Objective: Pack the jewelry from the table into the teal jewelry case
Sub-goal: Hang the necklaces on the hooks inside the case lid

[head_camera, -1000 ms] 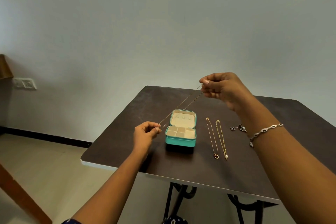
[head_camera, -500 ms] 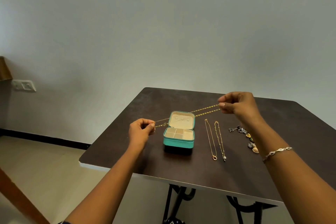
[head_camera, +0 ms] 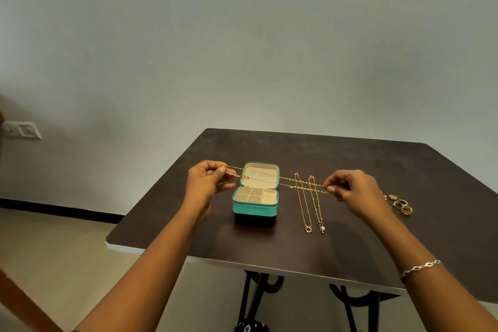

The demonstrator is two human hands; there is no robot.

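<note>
Both left hand [head_camera: 206, 183] and right hand [head_camera: 353, 194], apart, pinch the gold chain [head_camera: 287, 179]; we should lower it slack into the teal case [head_camera: 254, 209].

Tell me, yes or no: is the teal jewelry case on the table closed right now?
No, the teal jewelry case sits open, its lid raised upright and the cream compartments showing.

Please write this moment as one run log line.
left hand: pinches gold chain | right hand: pinches gold chain | teal case: open
</note>
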